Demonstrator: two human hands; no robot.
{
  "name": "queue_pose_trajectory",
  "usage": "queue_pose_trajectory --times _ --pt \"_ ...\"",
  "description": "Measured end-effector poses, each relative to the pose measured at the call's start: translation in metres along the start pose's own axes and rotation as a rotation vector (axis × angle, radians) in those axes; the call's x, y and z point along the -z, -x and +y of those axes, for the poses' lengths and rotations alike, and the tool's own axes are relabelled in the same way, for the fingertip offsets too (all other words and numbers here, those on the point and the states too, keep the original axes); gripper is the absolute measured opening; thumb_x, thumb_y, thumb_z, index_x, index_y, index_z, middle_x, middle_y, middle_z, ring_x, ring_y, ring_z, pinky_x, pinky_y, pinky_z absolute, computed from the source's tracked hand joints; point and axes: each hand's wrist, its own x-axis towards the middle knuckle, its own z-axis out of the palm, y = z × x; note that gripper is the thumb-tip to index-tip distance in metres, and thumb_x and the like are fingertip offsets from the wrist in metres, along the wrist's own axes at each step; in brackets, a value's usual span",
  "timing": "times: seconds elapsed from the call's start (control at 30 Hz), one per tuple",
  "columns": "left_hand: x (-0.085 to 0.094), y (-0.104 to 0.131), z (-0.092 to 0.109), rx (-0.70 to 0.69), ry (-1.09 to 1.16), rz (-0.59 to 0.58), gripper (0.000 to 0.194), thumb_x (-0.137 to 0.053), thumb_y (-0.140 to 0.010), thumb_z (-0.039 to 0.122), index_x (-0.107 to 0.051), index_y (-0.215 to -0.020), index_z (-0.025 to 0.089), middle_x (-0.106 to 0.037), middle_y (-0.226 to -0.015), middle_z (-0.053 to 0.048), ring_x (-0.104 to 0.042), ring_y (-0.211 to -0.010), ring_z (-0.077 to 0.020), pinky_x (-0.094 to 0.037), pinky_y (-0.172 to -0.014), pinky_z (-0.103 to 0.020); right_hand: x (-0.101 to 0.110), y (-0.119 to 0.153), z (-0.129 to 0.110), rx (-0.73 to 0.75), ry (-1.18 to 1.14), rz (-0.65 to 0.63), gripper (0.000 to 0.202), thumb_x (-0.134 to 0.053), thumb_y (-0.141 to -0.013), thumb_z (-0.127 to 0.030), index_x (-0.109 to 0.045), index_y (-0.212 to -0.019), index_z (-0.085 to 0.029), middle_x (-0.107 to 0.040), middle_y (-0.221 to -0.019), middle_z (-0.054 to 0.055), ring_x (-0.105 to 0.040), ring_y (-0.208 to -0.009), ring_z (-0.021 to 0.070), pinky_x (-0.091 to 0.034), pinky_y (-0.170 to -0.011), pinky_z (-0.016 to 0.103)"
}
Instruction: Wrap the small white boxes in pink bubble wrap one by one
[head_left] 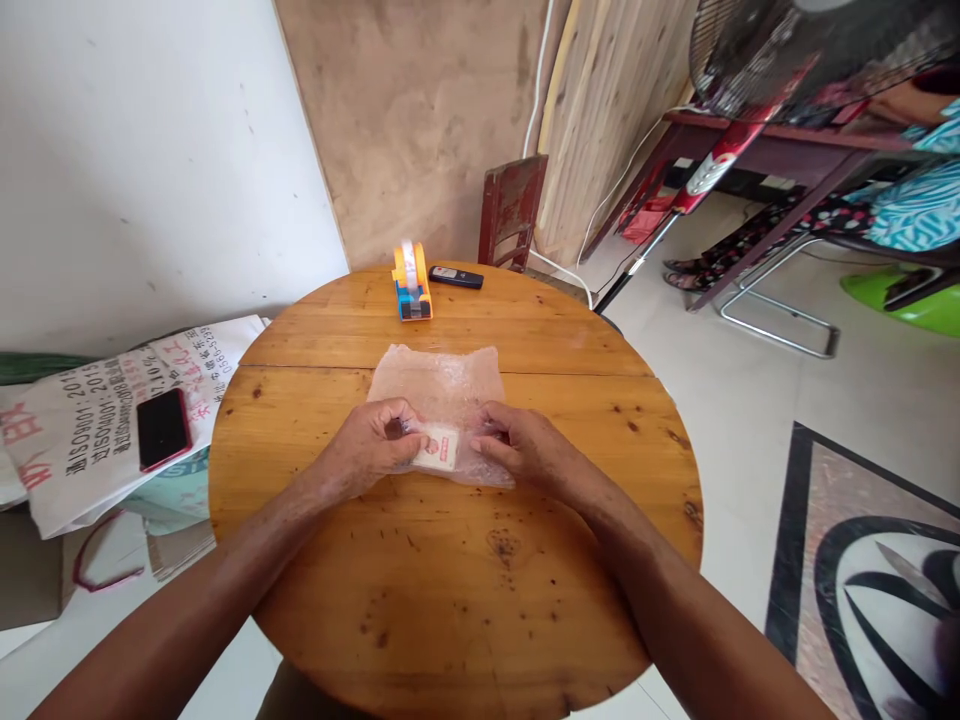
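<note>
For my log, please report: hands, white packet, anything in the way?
Left hand on white packet. Right hand at plastic wrap. Packet on wrap. Tape dispenser beyond, not in the way.

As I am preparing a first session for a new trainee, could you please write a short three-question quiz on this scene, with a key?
1. Multiple choice: What lies on the bubble wrap between the left hand and the right hand?
A) a remote
B) a small pale packet with red print
C) a pair of scissors

2. True or false: The tape dispenser stands on the table, beyond the bubble wrap.

3. Fill the gap: On the printed sack beside the table lies a ____.

Key: 1. B; 2. True; 3. phone.
</note>
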Motion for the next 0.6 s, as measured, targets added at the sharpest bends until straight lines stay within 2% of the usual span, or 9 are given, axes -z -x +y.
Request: queue_pose_trajectory --times 0.1,0.17,0.27,0.33,0.4,0.47,0.6 --pt "-0.002 0.0 0.0 0.01 0.002 0.013 0.024 -0.068 -0.065 0.032 -0.057 -0.079 0.017 -0.055 -0.067 0.004 -0.048 -0.059 -0.0098 -0.036 -0.053 -0.02 -0.001 0.001 -0.004 -0.037 0.111 -0.005 0.006 -0.06 -0.083 -0.022 -0.062 -0.087 -0.019 -0.066 -0.076 0.001 -0.053 -0.064 0.013 -0.031 -0.058 0.023" --pt "-0.002 -0.001 0.001 0.035 0.011 0.009 0.029 -0.069 -0.064 0.031 -0.057 -0.087 0.017 -0.055 -0.068 0.004 -0.048 -0.06 -0.0101 -0.036 -0.053 -0.02 0.0 0.003 -0.006 -0.02 0.193 0.055 0.008 -0.061 -0.082 -0.02 -0.062 -0.09 -0.019 -0.066 -0.082 0.002 -0.055 -0.068 0.014 -0.031 -0.058 0.024" --pt "-0.003 -0.002 0.001 0.056 0.002 0.007 0.031 -0.068 -0.065 0.031 -0.057 -0.09 0.017 -0.053 -0.067 0.005 -0.045 -0.059 -0.0095 -0.034 -0.052 -0.02 0.002 0.007 -0.013 0.129 0.29 0.27 0.012 -0.054 -0.087 -0.017 -0.063 -0.094 -0.019 -0.065 -0.092 0.006 -0.057 -0.08 0.0172 -0.036 -0.064 0.026" --pt "-0.003 -0.003 0.0 0.049 -0.001 0.008 0.029 -0.067 -0.065 0.03 -0.058 -0.089 0.017 -0.053 -0.067 0.005 -0.044 -0.058 -0.0092 -0.034 -0.052 -0.02 0.0 0.008 -0.021 0.31 0.311 0.336 0.017 -0.048 -0.091 -0.017 -0.064 -0.095 -0.018 -0.065 -0.096 0.008 -0.056 -0.088 0.0189 -0.039 -0.071 0.028" --pt "-0.003 -0.005 -0.001 0.033 0.025 -0.005 0.029 -0.068 -0.065 0.03 -0.058 -0.089 0.017 -0.055 -0.068 0.005 -0.046 -0.059 -0.0095 -0.036 -0.054 -0.021 -0.004 0.007 -0.03 0.496 0.332 0.289 0.018 -0.046 -0.093 -0.02 -0.064 -0.095 -0.017 -0.064 -0.097 0.009 -0.055 -0.091 0.02 -0.04 -0.079 0.03" --pt "-0.003 -0.006 -0.001 0.009 0.047 -0.011 0.028 -0.068 -0.065 0.031 -0.058 -0.088 0.017 -0.058 -0.071 0.003 -0.049 -0.062 -0.0102 -0.039 -0.057 -0.022 -0.009 0.004 -0.035 0.595 0.379 0.224 0.017 -0.048 -0.094 -0.024 -0.063 -0.094 -0.017 -0.065 -0.097 0.009 -0.054 -0.09 0.021 -0.039 -0.08 0.033" --pt "0.006 -0.004 -0.001 -0.004 0.009 -0.018 0.03 -0.069 -0.065 0.031 -0.061 -0.09 0.016 -0.063 -0.079 0.0 -0.055 -0.07 -0.0128 -0.044 -0.064 -0.024 -0.013 0.002 -0.039 0.59 0.474 0.176 0.019 -0.049 -0.095 -0.028 -0.063 -0.098 -0.016 -0.065 -0.097 0.009 -0.052 -0.088 0.0221 -0.035 -0.08 0.035"
